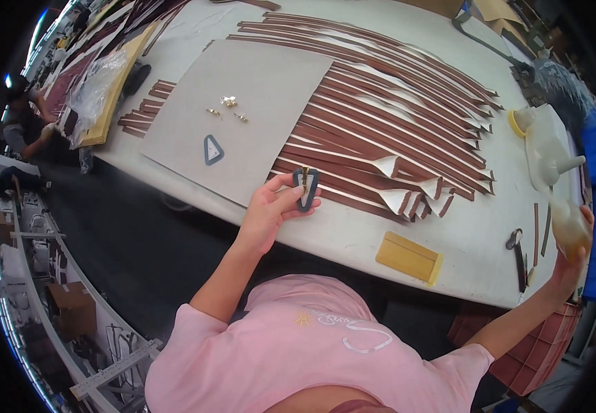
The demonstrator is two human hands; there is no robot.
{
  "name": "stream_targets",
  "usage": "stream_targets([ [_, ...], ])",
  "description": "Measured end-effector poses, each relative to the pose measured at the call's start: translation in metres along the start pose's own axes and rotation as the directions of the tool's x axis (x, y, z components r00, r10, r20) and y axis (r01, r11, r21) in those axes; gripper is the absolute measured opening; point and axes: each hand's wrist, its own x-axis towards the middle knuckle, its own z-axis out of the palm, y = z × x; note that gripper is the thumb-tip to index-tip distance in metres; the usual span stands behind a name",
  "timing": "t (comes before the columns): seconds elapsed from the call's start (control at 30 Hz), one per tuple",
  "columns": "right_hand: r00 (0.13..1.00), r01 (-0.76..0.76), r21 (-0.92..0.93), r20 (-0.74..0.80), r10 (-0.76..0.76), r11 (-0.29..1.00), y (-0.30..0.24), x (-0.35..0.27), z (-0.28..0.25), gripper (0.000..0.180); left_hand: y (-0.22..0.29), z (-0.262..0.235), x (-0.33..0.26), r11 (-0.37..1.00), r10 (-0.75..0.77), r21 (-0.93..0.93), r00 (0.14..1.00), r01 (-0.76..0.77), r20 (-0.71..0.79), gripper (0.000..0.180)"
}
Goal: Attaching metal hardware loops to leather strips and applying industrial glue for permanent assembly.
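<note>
A big gray sheet (263,103) lies on a white table (477,241). The left hand (265,210) is just past the near right corner of the gray sheet, and it pinches a dark three-sided piece (312,195) between thumb and fingers. A gold-coloured metal part (305,176) sits along the middle of that piece. The right hand (574,260) is far to the right of the gray sheet and wraps around a see-through bottle (565,224) with something yellowish in it.

On the gray sheet lies another dark triangle (213,150) with a pale middle. Some little shiny gold bits (227,102) lie beyond it, also on the sheet. Lots of long brown strips (394,117) with white edges lie to the right of the sheet, and some ends poke out on its left. A flat yellow thing (408,258) lies to the right of the sheet, close to the table's near edge. Farther right is a big whitish jug (547,148) with a spout.
</note>
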Motion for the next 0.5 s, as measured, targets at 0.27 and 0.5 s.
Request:
stream_targets([
  [0.27, 0.991, 0.007, 0.573, -0.111, 0.069, 0.819, -0.015, -0.004, 0.145, 0.112, -0.007, -0.008, -0.003, 0.996, -0.005, 0.094, 0.988, -0.009, 0.155, 0.018],
  [0.5, 0.943, -0.311, 0.893, 0.248, 0.222, 0.324, 0.007, 0.003, 0.252, 0.093, -0.021, -0.011, 0.002, 0.988, 0.002, 0.149, 0.975, -0.036, 0.22, 0.016],
])
